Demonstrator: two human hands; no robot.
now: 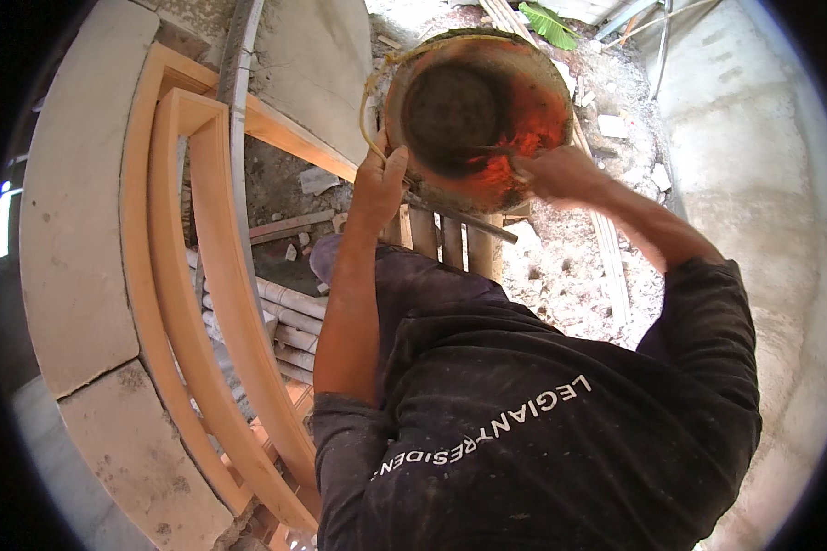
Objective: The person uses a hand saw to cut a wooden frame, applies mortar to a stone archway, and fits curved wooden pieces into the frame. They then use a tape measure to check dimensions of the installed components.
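A round bucket (535, 84) is tipped so that its open mouth faces me. Its inner wall is crusted grey and glows orange-red at the lower right. My left hand (383, 179) is closed on the bucket's lower left rim, beside a yellowish cord handle (368, 106). My right hand (560, 174) reaches over the right rim, fingers curled and smeared by motion. It seems to hold a thin dark tool (489, 152) against the inside wall; the tool's kind cannot be made out.
Orange-brown wooden frames (176, 275) stand at my left against a pale block wall (83, 211), next to a grey metal upright (236, 119). Below the bucket are wooden slats (452, 241). Rubble (570, 275) covers the ground. A grey plastered wall (753, 202) rises at the right.
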